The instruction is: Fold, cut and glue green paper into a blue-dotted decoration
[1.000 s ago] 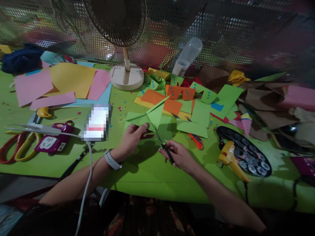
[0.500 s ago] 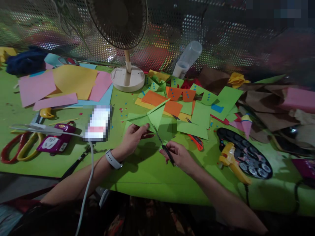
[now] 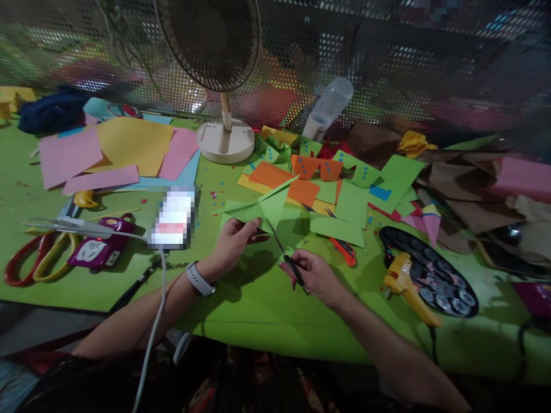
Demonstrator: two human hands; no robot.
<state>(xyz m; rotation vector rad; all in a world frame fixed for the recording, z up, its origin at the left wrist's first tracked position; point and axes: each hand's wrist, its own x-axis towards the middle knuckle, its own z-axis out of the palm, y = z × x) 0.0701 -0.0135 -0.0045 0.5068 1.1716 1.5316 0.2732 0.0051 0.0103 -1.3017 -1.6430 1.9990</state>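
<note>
My left hand (image 3: 236,244) pinches the lower edge of a folded sheet of light green paper (image 3: 275,207), thumb on top. A pale watch band circles that wrist. In my right hand (image 3: 316,275) is a pair of black-handled scissors (image 3: 293,269), fingers closed around the handles. The blades point up and left and meet the green paper just right of my left thumb. Whether the blades are parted is too fine to see. Behind the paper lie orange sheets (image 3: 270,174) and green strips with blue dots (image 3: 365,171).
A white fan (image 3: 226,143) stands at the back. On the left are a phone (image 3: 174,218), its cable, large scissors (image 3: 26,261) and coloured sheets (image 3: 133,143). To the right lie an orange-handled tool (image 3: 343,251), a yellow glue gun (image 3: 407,281) and a black palette (image 3: 450,278).
The view has shifted very slightly, so everything sits a little lower. Both hands, the scissors and the green paper keep nearly the same places relative to one another.
</note>
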